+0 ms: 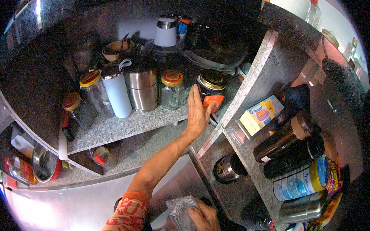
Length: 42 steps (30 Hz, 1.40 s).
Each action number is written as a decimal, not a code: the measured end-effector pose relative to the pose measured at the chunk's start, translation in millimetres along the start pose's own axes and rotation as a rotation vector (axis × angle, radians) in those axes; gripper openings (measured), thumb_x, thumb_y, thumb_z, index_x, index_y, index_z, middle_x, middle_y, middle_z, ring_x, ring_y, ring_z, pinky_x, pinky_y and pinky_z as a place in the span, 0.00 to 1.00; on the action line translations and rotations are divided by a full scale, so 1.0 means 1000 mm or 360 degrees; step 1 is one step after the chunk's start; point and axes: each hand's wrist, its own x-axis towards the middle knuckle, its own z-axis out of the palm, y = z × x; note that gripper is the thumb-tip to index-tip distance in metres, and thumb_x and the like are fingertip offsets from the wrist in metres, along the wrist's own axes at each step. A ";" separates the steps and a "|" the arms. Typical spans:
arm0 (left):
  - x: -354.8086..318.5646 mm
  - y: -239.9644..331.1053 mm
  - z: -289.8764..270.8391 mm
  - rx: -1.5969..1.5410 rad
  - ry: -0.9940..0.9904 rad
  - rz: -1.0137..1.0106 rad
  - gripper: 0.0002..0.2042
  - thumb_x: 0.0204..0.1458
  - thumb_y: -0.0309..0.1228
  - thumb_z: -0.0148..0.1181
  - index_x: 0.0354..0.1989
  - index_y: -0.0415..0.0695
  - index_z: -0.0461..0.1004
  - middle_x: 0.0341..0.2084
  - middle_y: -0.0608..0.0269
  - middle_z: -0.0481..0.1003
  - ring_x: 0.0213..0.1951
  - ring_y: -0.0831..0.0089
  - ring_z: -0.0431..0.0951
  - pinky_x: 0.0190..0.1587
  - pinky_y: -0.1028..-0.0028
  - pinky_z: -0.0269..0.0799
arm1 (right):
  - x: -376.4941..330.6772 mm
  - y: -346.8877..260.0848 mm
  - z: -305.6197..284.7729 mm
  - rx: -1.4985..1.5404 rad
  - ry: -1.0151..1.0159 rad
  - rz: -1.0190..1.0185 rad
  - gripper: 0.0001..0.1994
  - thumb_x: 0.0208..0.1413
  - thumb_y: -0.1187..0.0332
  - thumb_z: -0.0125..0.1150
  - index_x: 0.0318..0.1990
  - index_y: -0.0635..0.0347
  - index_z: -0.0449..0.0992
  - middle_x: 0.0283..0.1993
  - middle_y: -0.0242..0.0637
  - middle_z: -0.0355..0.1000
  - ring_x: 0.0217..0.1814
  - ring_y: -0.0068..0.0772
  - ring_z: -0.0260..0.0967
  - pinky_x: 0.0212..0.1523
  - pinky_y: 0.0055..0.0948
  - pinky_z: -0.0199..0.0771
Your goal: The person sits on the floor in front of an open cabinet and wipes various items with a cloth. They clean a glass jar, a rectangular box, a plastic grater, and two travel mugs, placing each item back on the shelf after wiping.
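Observation:
My left hand (200,112) reaches up to the shelf, its fingers along the left side of a dark glass jar (216,94) with a black-and-gold lid and an orange label. The thumb lies across the front of that jar, which stands upright at the shelf's right end. Low in the view, my right hand (208,219) is closed on a folded grey cloth (182,214). Left of the gripped jar stands an empty-looking glass jar (171,90) with a red-and-gold lid. Beside that are a steel canister (142,89) and a pale blue bottle (117,92) with a strap.
Two more lidded glass jars (97,94) stand on the left of the granite shelf (111,133). Behind are a bowl (112,52) and a white-and-silver container (166,32). An upright slab (251,85) divides off the right shelf, crowded with flasks, a yellow box (261,114) and a blue-yellow tin (301,182).

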 end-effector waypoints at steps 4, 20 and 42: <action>0.001 -0.003 0.006 -0.0026 0.0024 0.0027 0.37 0.47 0.25 0.57 0.61 0.28 0.39 0.58 0.32 0.47 0.61 0.41 0.49 0.63 0.58 0.45 | 0.002 0.002 -0.002 -0.0056 -0.0012 -0.0013 0.10 0.57 0.66 0.49 0.29 0.65 0.65 0.19 0.34 0.55 0.20 0.24 0.49 0.21 0.28 0.53; -0.040 0.095 0.004 -0.0266 -0.0149 0.0292 0.33 0.40 0.31 0.67 0.54 0.36 0.56 0.47 0.45 0.59 0.52 0.52 0.59 0.55 0.60 0.55 | 0.011 -0.045 -0.037 0.0308 -0.0047 0.0310 0.10 0.54 0.66 0.51 0.36 0.64 0.72 0.30 0.42 0.70 0.33 0.38 0.68 0.38 0.35 0.66; -0.046 0.145 -0.017 -0.0495 -0.0016 -0.0151 0.37 0.28 0.31 0.73 0.50 0.39 0.60 0.43 0.52 0.62 0.47 0.57 0.60 0.48 0.62 0.60 | 0.002 -0.021 -0.066 0.0483 0.0709 0.0327 0.10 0.54 0.65 0.55 0.35 0.63 0.74 0.26 0.29 0.71 0.29 0.21 0.65 0.31 0.25 0.67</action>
